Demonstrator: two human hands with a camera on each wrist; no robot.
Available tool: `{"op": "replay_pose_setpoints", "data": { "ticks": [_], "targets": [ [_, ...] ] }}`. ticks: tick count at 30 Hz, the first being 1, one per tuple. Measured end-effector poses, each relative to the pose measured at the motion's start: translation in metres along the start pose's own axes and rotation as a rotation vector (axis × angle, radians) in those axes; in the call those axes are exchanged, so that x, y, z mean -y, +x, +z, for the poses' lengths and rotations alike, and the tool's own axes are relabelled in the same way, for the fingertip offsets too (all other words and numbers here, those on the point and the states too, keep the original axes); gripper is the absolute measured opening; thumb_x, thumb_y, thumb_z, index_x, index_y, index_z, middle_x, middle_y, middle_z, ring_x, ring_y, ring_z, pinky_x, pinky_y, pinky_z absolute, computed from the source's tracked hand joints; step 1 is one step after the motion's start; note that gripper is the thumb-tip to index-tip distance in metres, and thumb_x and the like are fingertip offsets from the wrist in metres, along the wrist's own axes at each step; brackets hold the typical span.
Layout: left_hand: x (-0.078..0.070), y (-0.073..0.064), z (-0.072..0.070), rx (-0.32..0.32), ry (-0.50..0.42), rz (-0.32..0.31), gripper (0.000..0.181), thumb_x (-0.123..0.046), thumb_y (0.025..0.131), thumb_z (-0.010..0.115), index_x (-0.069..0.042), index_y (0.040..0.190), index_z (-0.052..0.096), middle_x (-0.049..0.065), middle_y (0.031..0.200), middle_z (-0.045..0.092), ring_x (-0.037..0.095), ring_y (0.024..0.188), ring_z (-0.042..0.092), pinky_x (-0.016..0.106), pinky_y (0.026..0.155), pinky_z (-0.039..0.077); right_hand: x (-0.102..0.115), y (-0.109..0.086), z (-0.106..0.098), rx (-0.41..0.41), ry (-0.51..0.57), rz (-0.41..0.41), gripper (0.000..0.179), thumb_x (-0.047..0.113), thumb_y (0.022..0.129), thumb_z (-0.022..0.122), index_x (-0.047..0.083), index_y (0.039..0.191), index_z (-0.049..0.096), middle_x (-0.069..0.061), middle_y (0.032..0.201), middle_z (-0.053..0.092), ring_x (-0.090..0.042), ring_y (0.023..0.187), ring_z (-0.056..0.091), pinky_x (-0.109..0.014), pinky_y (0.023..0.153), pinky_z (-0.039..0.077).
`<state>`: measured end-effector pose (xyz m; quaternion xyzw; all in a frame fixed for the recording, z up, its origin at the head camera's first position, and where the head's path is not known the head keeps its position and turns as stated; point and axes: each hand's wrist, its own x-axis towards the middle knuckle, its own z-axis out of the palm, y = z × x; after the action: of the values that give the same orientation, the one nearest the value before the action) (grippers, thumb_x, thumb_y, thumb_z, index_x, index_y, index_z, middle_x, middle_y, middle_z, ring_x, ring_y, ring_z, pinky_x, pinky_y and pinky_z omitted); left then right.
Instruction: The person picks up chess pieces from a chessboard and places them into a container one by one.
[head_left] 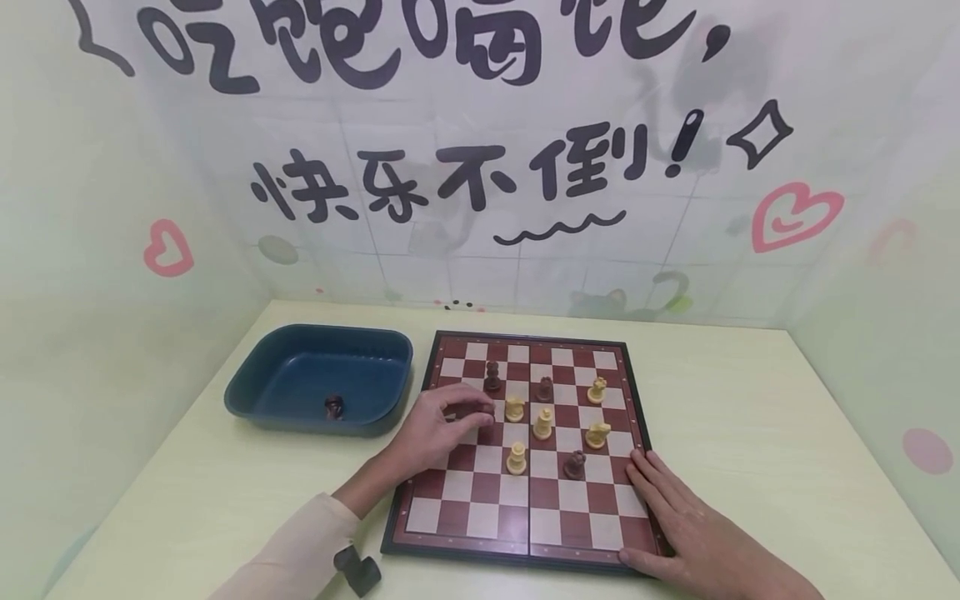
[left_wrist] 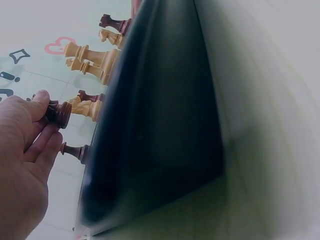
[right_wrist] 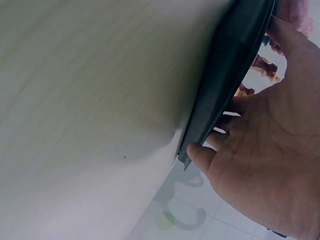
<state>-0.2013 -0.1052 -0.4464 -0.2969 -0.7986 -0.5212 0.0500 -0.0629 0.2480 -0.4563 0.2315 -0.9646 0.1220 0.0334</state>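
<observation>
We're at the heart of it — a dark brown, turned chess piece [left_wrist: 61, 115], pinched by the left hand [head_left: 435, 427] between thumb and fingertips, just above the left half of a red-brown and white chequered chessboard [head_left: 514, 518]. Near it we spot a cream horse-headed knight [head_left: 514, 408]. Over at the board's right edge, the right hand [head_left: 697, 525] rests, fingers straight, gripping nothing. And left, on the pale bench [head_left: 750, 400] — a dark blue rounded tray [head_left: 300, 422] with a dark piece [head_left: 334, 407] inside.
</observation>
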Motion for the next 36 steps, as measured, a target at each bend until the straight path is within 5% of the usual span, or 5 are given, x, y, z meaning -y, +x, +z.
{"op": "replay_pose_setpoints", "data": {
  "ticks": [6,23,36],
  "targets": [
    [-0.002,-0.001,-0.005,0.018,-0.002,-0.023,0.018,-0.007,0.090,0.079,-0.005,0.107,0.077,-0.006,0.105,0.073,0.012,0.101,0.068,0.038,0.088,0.057,0.001,0.003,-0.001,0.029,-0.015,0.027,0.100,0.073,0.089,0.060,0.002,0.156,0.037,-0.011,0.163,0.031,-0.027,0.148,0.028,-0.043,0.104,0.047],
    [-0.006,-0.005,-0.018,0.006,-0.075,-0.055,0.019,-0.003,0.091,0.077,0.000,0.109,0.075,-0.002,0.105,0.070,0.016,0.095,0.070,0.036,0.088,0.057,-0.002,0.006,-0.003,0.047,0.007,0.032,0.102,0.072,0.088,0.061,0.001,0.156,0.035,-0.013,0.163,0.030,-0.030,0.147,0.029,-0.046,0.103,0.048],
    [-0.009,-0.007,-0.028,-0.031,0.005,-0.035,0.018,-0.008,0.091,0.078,-0.008,0.108,0.078,-0.007,0.105,0.071,0.012,0.094,0.070,0.040,0.083,0.059,-0.002,0.004,0.000,0.043,0.032,0.051,0.102,0.072,0.089,0.061,0.003,0.157,0.033,-0.013,0.164,0.027,-0.029,0.147,0.028,-0.047,0.102,0.048]
  ]
}}
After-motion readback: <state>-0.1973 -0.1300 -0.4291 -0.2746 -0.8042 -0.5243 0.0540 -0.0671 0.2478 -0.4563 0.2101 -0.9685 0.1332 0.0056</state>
